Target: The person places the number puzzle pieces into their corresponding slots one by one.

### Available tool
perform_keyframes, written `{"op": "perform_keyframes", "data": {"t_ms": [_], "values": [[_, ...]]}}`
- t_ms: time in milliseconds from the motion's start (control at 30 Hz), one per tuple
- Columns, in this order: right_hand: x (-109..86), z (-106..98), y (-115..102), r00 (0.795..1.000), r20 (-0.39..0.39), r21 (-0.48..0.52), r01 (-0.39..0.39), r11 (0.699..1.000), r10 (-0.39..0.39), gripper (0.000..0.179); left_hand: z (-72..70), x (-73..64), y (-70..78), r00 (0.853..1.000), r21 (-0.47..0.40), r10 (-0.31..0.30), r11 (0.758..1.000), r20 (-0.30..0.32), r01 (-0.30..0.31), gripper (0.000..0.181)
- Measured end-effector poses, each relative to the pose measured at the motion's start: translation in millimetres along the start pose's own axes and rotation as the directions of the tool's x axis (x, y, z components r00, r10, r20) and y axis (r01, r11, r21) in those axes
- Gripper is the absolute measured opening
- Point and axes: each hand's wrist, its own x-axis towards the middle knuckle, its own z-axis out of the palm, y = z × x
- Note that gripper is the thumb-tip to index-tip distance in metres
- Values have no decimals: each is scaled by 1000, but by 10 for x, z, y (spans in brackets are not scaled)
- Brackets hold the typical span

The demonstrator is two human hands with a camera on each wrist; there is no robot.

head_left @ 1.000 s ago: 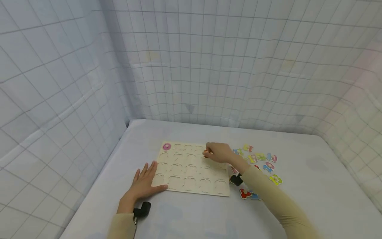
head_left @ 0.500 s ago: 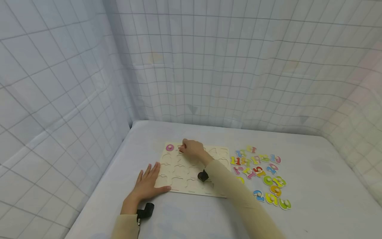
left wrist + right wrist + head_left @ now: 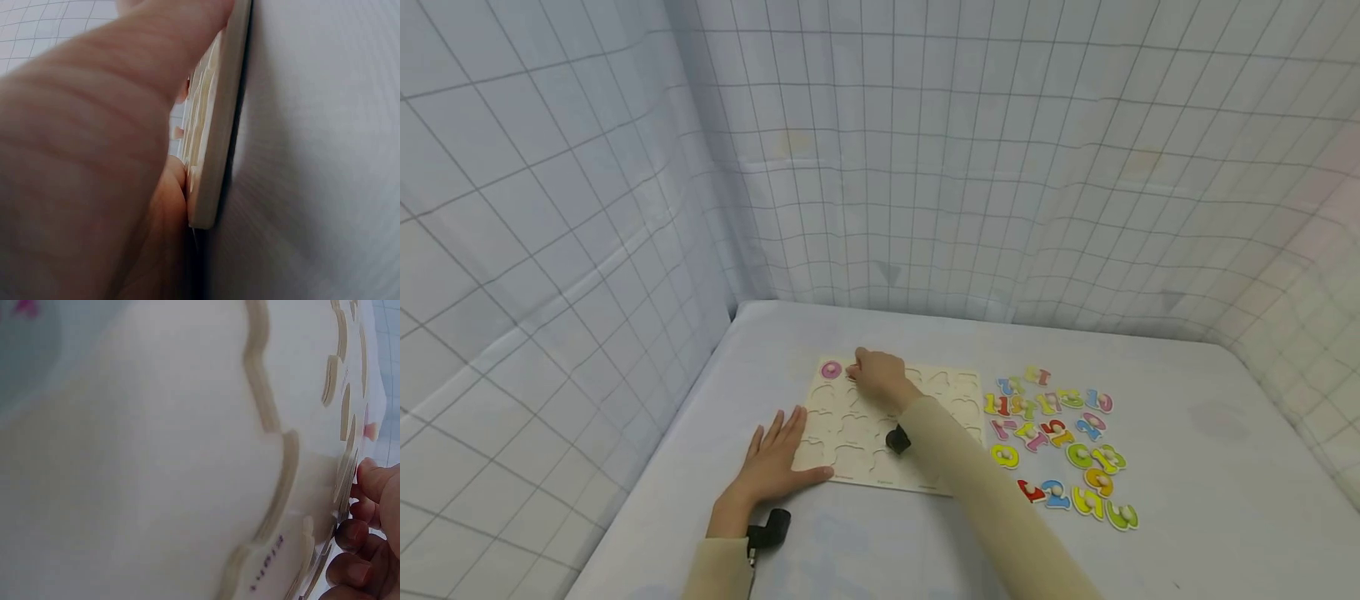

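The left hand (image 3: 771,469) is spread flat on the edge of the board (image 3: 850,429) at lower centre; near its upper left, a mostly hidden piece (image 3: 852,377) is pinched by the right hand (image 3: 880,377), shifted leftward from a second ago. Numbers (image 3: 1057,432) are scattered at lower right.

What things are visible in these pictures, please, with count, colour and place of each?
Puzzle board: one, pale cream, on the table
Purple piece: one, purple, in the board's far-left slot
Loose number pieces: roughly nineteen, mixed colours, on the table right of the board
Reddish piece: one, reddish, mostly hidden, at the right hand's fingertips
Table: one, white, under everything
Gridded fabric: white with dark lines, behind and beside the table
Wrist cameras: two, black, one per wrist
Sleeves: two, beige, on the forearms
Hands: two; left at the board's near-left corner, right over its far-left part
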Motion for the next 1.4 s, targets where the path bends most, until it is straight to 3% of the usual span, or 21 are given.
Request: {"op": "perform_keyframes", "data": {"t_ms": [467,733,933,1233,1400], "values": [[56,17,-85,1000,7,-110,-25,994,26,25,10,6,-21,1000,11,-10,1000,10,10,110],[65,38,-80,999,-6,-144,-33,989,32,27,3,2,-41,1000,-3,16,1000,-26,-16,109],[11,25,-25,999,34,-209,-18,978,26,39,17,38,-41,1000,11,20,1000,-8,-20,110],[-182,-180,210,982,189,-54,-1,999,12,46,20,72,-68,1000,31,8,999,10,-9,111],[-429,-386,469,988,135,66,62,996,-70,39,38,72,-78,1000,28,12,1000,5,-12,111]]}}
